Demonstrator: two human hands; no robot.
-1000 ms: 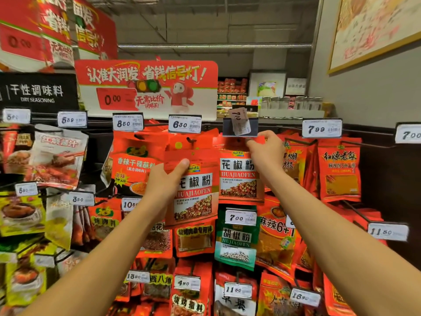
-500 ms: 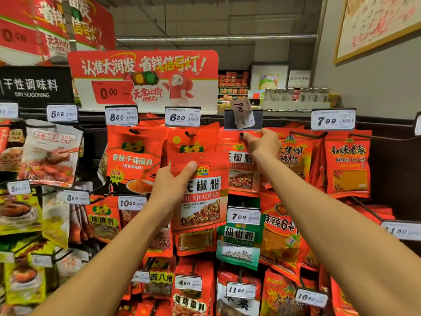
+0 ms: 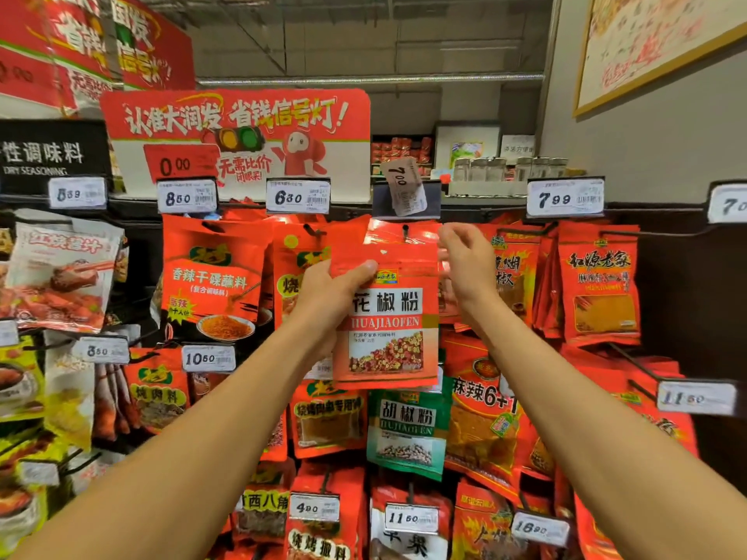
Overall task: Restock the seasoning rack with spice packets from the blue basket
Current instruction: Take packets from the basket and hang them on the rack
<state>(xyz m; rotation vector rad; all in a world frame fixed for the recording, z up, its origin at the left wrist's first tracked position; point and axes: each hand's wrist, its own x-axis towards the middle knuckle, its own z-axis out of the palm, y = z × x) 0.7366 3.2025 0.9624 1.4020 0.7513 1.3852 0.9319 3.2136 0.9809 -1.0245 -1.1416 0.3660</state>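
One glossy red huajiao packet [image 3: 386, 317] sits pinched at its upper left corner by my left hand [image 3: 323, 301], raised before the rack's hook [image 3: 405, 230]. My right hand [image 3: 465, 260], fingers loosely curled, holds nothing I can see. I should line up its small punched hole with the thin hook; the flat foil pouch is slippery.

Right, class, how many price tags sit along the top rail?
6: 5.89, 8.50, 6.30, tilted 7.00, 7.99, and a cut-off tag at right; more may lie outside view.
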